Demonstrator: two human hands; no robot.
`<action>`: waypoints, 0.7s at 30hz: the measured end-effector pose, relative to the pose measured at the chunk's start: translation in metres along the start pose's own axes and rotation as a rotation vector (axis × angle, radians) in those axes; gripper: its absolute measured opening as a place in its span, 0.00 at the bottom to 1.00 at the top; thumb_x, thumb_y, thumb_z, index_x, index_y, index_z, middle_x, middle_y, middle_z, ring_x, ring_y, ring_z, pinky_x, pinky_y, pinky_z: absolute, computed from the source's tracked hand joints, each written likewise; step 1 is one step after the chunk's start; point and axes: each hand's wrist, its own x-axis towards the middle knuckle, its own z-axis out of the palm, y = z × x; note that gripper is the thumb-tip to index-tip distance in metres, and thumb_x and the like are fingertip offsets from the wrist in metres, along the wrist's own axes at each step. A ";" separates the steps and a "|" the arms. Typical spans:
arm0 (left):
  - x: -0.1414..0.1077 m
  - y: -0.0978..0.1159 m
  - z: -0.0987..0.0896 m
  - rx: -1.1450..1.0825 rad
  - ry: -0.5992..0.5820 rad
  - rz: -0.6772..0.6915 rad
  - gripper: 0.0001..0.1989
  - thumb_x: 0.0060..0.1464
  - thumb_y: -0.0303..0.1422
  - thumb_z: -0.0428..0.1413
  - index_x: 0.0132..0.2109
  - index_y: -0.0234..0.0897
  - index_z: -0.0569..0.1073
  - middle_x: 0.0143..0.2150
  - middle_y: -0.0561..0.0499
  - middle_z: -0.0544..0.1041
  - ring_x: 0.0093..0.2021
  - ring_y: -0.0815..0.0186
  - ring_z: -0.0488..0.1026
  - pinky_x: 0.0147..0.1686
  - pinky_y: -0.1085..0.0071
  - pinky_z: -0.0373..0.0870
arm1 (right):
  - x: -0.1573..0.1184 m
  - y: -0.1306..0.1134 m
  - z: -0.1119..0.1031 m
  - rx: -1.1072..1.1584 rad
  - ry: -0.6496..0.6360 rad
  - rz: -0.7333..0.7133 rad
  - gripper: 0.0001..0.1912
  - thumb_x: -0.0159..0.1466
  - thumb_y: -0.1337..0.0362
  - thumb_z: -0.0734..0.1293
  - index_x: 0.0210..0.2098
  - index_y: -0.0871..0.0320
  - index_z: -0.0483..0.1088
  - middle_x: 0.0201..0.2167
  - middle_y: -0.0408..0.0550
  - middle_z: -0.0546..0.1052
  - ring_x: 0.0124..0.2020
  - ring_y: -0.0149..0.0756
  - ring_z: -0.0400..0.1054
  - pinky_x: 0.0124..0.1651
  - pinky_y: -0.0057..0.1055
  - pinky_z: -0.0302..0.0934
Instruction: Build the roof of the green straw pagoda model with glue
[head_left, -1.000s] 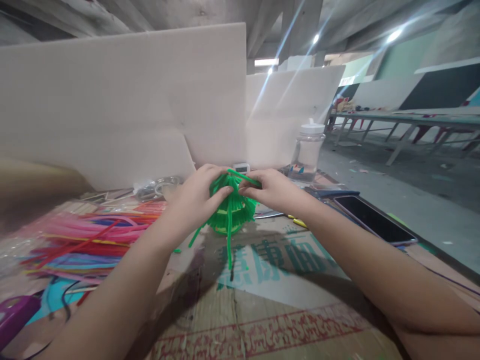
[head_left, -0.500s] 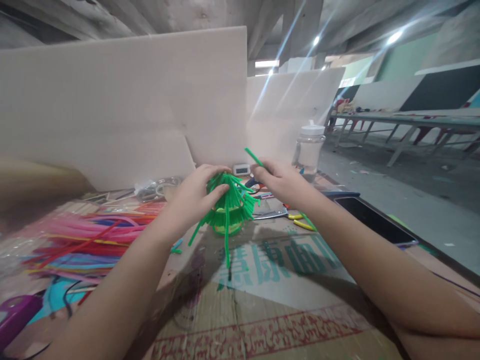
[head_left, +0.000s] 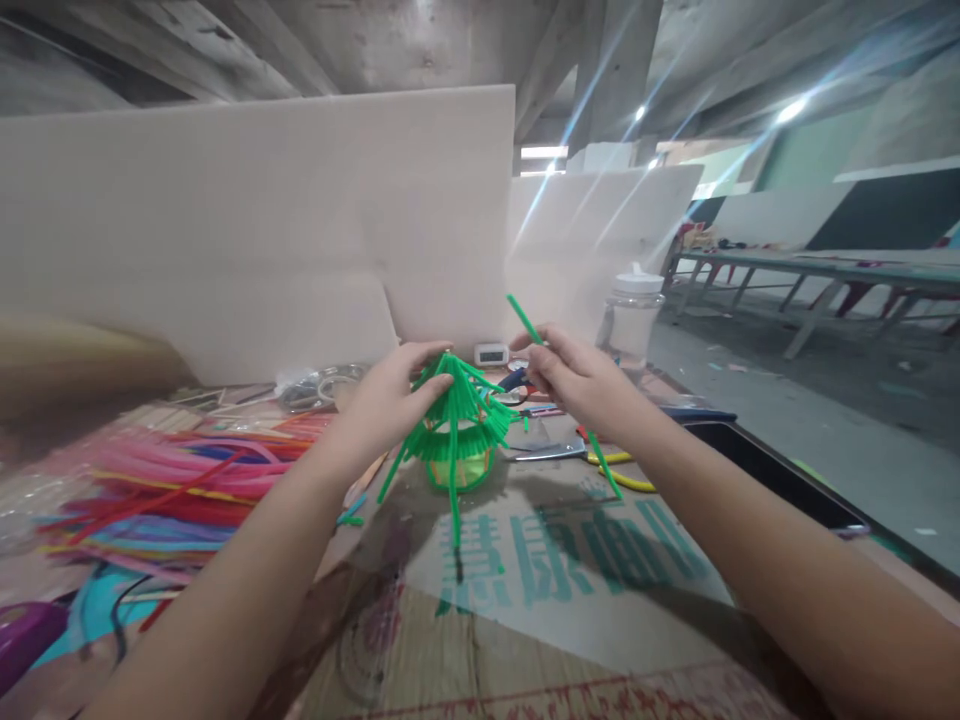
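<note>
A green pipe-cleaner structure (head_left: 459,425), shaped like a tiered cone with loose strands hanging down, stands on the printed board (head_left: 517,600). At its upper left side, my left hand (head_left: 409,390) grips the top between thumb and fingers. To its right, my right hand (head_left: 566,370) is raised, fingers pinched around a green pipe cleaner (head_left: 523,318). One end of that strip points up to the left, and a green length (head_left: 604,466) shows below the hand. Scissors with yellow handles (head_left: 630,475) lie under my right forearm.
Colourful pipe cleaners (head_left: 180,480) are heaped on the left, by a purple tool (head_left: 30,635). A small white digital display (head_left: 491,354), a lidded clear jar (head_left: 630,320) and a phone (head_left: 772,475) are behind and right. White panels (head_left: 300,220) stand at the back.
The view has tilted up slightly. My right hand has turned and its fingers have curled more around the green pipe cleaner. My left hand keeps its hold on the structure.
</note>
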 end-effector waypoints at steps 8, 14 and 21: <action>0.002 0.011 0.001 -0.052 -0.001 -0.061 0.22 0.59 0.43 0.54 0.56 0.38 0.73 0.58 0.43 0.75 0.57 0.54 0.72 0.57 0.54 0.68 | 0.020 0.053 0.014 -0.173 -0.107 0.097 0.28 0.67 0.57 0.63 0.64 0.59 0.60 0.61 0.58 0.69 0.57 0.43 0.67 0.59 0.43 0.61; -0.004 0.022 0.001 -0.042 0.032 -0.066 0.18 0.58 0.42 0.56 0.52 0.40 0.74 0.54 0.46 0.77 0.54 0.54 0.74 0.54 0.55 0.71 | 0.024 0.070 -0.009 -0.273 -0.079 0.228 0.27 0.68 0.57 0.62 0.63 0.60 0.60 0.58 0.58 0.73 0.54 0.39 0.71 0.51 0.34 0.68; -0.011 0.018 -0.007 -0.028 0.046 -0.078 0.17 0.57 0.42 0.57 0.51 0.41 0.74 0.52 0.48 0.78 0.51 0.55 0.75 0.55 0.54 0.71 | 0.023 0.116 -0.031 -0.446 -0.104 0.361 0.27 0.65 0.59 0.67 0.60 0.65 0.66 0.56 0.63 0.74 0.56 0.50 0.69 0.57 0.41 0.62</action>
